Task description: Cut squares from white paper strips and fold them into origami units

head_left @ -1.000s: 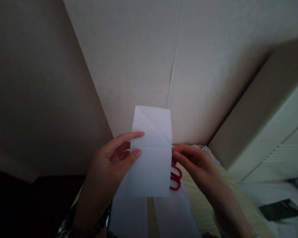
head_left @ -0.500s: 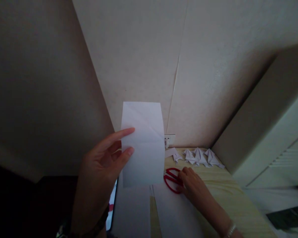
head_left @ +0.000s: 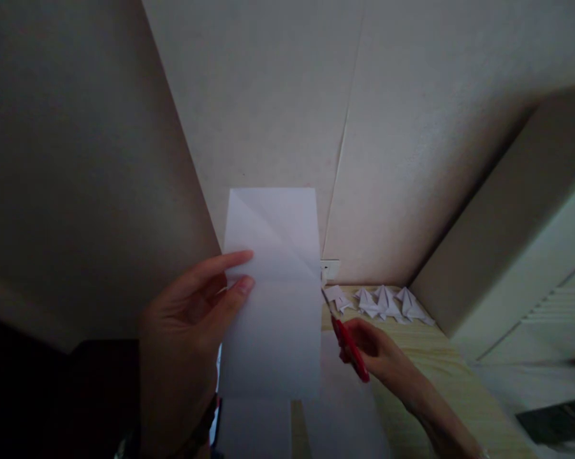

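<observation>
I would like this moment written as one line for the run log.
left hand: holds creased white paper sheet | right hand: holds red-handled scissors, tip near sheet's right edge | beyond: folded paper figures on wood-grain table

White rectangular paper sheet [head_left: 273,319]: creased diagonally and across, raised upright above surface. Red-handled metal scissors [head_left: 349,347]: tilted, tip up, beside sheet's right edge.

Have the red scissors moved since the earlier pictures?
Yes: lifted off the table into the right hand, blades now pointing toward the wall socket.
</observation>
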A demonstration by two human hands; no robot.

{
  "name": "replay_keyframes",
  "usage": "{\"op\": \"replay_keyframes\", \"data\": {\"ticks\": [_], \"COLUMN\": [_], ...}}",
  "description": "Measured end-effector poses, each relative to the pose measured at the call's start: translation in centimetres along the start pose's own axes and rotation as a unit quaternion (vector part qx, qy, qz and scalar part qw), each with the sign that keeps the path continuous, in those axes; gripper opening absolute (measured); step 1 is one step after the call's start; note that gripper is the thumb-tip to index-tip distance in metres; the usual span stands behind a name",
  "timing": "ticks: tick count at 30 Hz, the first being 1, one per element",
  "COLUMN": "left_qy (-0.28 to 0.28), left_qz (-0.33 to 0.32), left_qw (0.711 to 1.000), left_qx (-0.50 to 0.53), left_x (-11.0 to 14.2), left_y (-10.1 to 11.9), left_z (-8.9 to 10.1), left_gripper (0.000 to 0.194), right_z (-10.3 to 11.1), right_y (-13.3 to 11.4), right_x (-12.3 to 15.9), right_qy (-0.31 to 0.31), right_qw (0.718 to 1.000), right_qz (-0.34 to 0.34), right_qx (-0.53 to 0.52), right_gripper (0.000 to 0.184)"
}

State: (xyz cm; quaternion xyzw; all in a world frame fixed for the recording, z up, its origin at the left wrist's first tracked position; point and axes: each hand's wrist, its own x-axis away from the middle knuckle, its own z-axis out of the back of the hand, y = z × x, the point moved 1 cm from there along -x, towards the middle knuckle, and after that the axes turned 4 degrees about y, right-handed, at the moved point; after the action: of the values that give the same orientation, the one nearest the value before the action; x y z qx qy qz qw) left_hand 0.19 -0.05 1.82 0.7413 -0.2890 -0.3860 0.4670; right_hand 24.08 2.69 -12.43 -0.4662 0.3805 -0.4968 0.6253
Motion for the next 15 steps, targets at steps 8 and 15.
{"op": "replay_keyframes", "data": {"ticks": [8,15], "left_qy": [0.016,0.032], "left_qz": [-0.02,-0.026], "left_qw": [1.0,0.999], "left_qx": [0.009,0.001], "left_x": [0.2,0.3], "left_y": [-0.1,0.1], "left_z": [-0.2,-0.3], "left_gripper": [0.025,0.026], "right_z": [-2.2,-3.3], "right_y": [-5.2,-8.7], "right_x": [1.3,1.9], "right_qy": [0.073,0.059], "right_qw": [0.961,0.951], "right_qz": [0.083,0.118], "right_qx": [-0.252,-0.28], "right_gripper": [0.048,0.063]}}
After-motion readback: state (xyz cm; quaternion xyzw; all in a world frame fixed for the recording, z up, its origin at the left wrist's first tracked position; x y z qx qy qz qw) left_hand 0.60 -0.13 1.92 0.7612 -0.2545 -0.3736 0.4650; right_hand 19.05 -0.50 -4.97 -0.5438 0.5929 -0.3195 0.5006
